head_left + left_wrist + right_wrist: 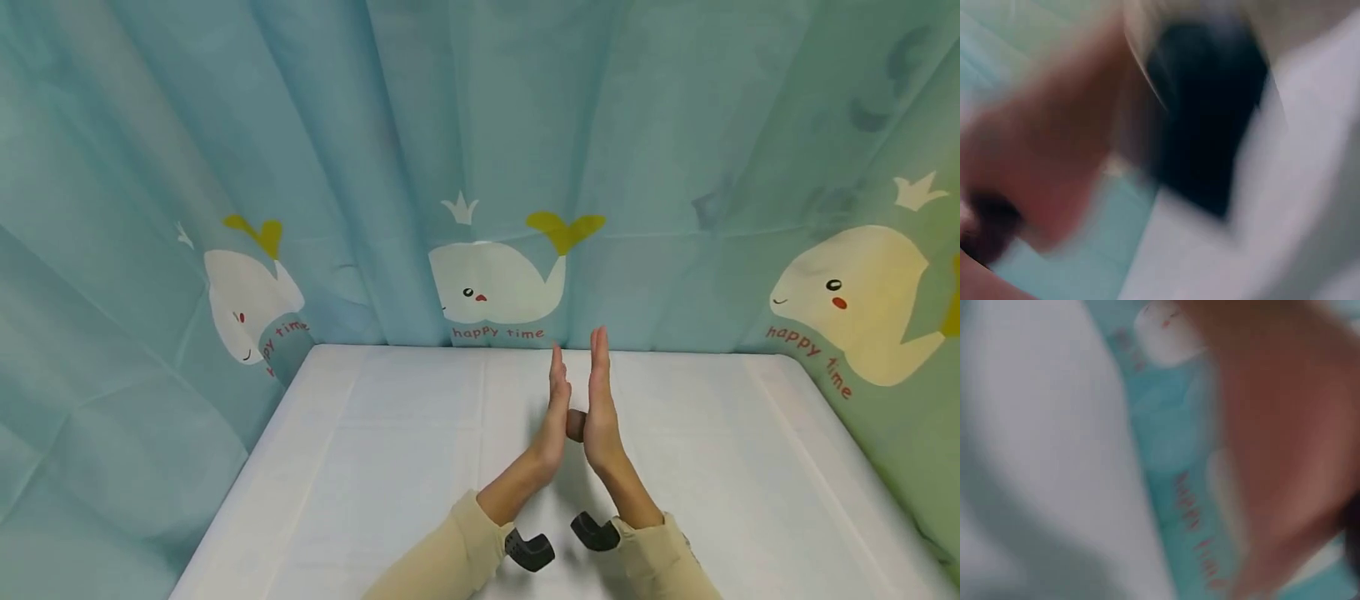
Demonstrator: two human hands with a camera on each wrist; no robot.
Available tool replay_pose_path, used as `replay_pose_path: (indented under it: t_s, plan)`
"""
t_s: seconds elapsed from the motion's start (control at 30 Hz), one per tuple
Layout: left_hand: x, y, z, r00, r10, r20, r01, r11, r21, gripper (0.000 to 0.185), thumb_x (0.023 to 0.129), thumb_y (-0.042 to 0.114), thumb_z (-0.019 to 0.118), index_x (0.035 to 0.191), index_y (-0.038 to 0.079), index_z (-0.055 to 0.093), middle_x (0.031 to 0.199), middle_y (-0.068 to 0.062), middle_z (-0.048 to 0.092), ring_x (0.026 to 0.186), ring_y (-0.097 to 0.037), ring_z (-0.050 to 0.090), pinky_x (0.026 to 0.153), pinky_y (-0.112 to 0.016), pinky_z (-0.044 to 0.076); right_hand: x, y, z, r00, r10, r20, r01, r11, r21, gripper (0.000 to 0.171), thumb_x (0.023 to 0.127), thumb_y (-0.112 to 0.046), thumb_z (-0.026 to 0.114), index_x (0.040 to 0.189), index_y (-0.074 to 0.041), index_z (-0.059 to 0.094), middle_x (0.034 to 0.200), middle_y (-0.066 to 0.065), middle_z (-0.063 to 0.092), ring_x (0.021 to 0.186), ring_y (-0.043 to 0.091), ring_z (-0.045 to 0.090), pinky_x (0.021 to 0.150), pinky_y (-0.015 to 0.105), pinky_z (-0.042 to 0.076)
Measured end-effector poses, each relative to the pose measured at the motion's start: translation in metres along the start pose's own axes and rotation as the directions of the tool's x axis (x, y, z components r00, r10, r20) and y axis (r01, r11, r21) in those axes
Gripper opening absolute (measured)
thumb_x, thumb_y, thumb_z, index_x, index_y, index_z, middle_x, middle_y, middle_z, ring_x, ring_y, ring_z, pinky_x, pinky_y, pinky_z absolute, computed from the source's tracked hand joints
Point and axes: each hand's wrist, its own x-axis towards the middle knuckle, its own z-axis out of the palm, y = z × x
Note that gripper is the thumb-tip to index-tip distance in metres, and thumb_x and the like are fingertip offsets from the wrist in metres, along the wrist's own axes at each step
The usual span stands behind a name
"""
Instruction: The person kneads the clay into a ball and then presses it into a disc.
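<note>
My two hands stand upright above the white table [390, 433], palms facing each other, fingers straight and pointing away from me. The left hand [557, 408] and the right hand [600, 400] are a small gap apart, nearly touching at the thumbs. Neither holds anything. Both forearms wear beige sleeves [457, 550], each with a black wrist camera mount [528, 550]. The left wrist view is blurred and shows a palm [1041, 162] and a dark mount [1204, 112]. The right wrist view is also blurred, with the right hand [1279, 437] close to the lens.
A teal curtain [480, 167] printed with white whales encloses the table on the back and both sides. The table's far edge runs just behind my fingertips. The white cloth shows bare to the left and right of my hands.
</note>
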Motion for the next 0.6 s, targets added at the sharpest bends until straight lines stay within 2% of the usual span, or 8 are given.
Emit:
replay_pose_path:
  t_s: [0.07,0.13,0.23,0.3,0.4,0.47,0.53,0.6]
  plan:
    - [-0.002,0.006,0.0,1.0,0.006,-0.004,-0.006,1.0,-0.014,0.063,0.11,0.053,0.01,0.165,0.032,-0.008,0.171,0.006,-0.01,0.143,-0.021,0.035,0.112,-0.04,0.031,-0.002,0.009,0.0,0.999,0.043,0.005,-0.043,0.999,-0.001,0.052,0.112,-0.043,0.006,0.163,-0.045,-0.003,0.171,-0.013,0.0,0.129,-0.003,0.043,0.09,0.021,0.038]
    - [0.0,0.011,-0.002,1.0,0.011,-0.02,-0.012,1.0,-0.01,0.062,0.11,0.053,0.01,0.166,0.031,-0.007,0.171,0.007,-0.008,0.141,-0.018,0.035,0.111,-0.038,0.031,-0.01,0.017,0.004,0.998,0.064,0.016,-0.064,0.998,0.003,0.052,0.112,-0.041,0.006,0.164,-0.043,-0.003,0.171,-0.01,-0.001,0.129,0.001,0.044,0.078,0.017,0.039]
    - [0.006,0.013,-0.008,0.998,0.014,-0.064,-0.013,1.0,0.018,0.061,0.11,0.051,0.008,0.166,0.029,-0.005,0.171,0.007,-0.008,0.146,-0.018,0.03,0.117,-0.046,0.027,-0.025,0.015,0.016,0.999,0.034,0.033,-0.034,0.999,0.0,0.054,0.113,-0.036,0.009,0.165,-0.037,-0.002,0.172,-0.008,0.001,0.154,0.008,0.005,0.106,0.021,0.027]
    - [0.009,0.01,-0.011,0.997,0.006,-0.078,-0.004,1.0,0.022,0.061,0.111,0.049,0.007,0.166,0.028,-0.005,0.171,0.008,-0.008,0.156,-0.015,-0.005,0.123,-0.055,-0.003,-0.03,0.009,0.02,0.999,-0.02,0.035,0.02,1.0,-0.019,0.055,0.113,-0.035,0.012,0.166,-0.032,0.001,0.172,-0.006,0.004,0.157,0.017,0.002,0.115,0.032,0.024]
    - [0.008,0.003,-0.009,0.999,-0.016,-0.028,0.017,1.0,0.02,0.061,0.11,0.05,0.005,0.166,0.027,-0.007,0.172,0.004,-0.009,0.157,-0.022,-0.007,0.122,-0.058,-0.001,-0.022,-0.005,0.017,0.996,-0.082,0.014,0.083,0.995,-0.046,0.055,0.113,-0.036,0.015,0.167,-0.03,0.004,0.172,-0.008,0.006,0.157,0.017,-0.004,0.122,0.045,0.007]
    - [0.004,0.0,-0.004,0.999,-0.034,0.008,0.034,0.999,-0.013,0.062,0.11,0.05,0.005,0.166,0.027,-0.008,0.172,0.002,-0.011,0.157,-0.023,-0.004,0.124,-0.056,0.002,-0.012,-0.01,0.01,0.996,-0.087,-0.005,0.087,0.995,-0.045,0.055,0.113,-0.039,0.014,0.166,-0.034,0.004,0.172,-0.01,0.006,0.155,0.008,0.002,0.117,0.04,0.022]
    - [0.0,0.002,0.001,0.999,-0.034,0.02,0.035,0.997,-0.065,0.061,0.111,0.05,0.008,0.166,0.028,-0.008,0.172,-0.001,-0.01,0.158,-0.025,0.0,0.124,-0.054,0.005,-0.003,-0.009,0.003,0.999,-0.049,-0.001,0.049,0.999,-0.015,0.054,0.112,-0.042,0.012,0.166,-0.038,0.002,0.172,-0.011,0.003,0.132,0.003,0.044,0.092,0.027,0.043]
    - [-0.003,0.008,0.003,1.0,-0.029,-0.001,0.029,0.994,-0.102,0.061,0.111,0.05,0.012,0.166,0.03,-0.008,0.172,-0.003,-0.007,0.158,-0.026,0.003,0.124,-0.051,0.009,-0.002,-0.001,0.0,1.0,-0.012,0.012,0.012,1.0,0.011,0.053,0.112,-0.043,0.008,0.165,-0.04,0.001,0.172,-0.01,0.0,0.103,-0.003,0.053,0.061,0.02,0.038]
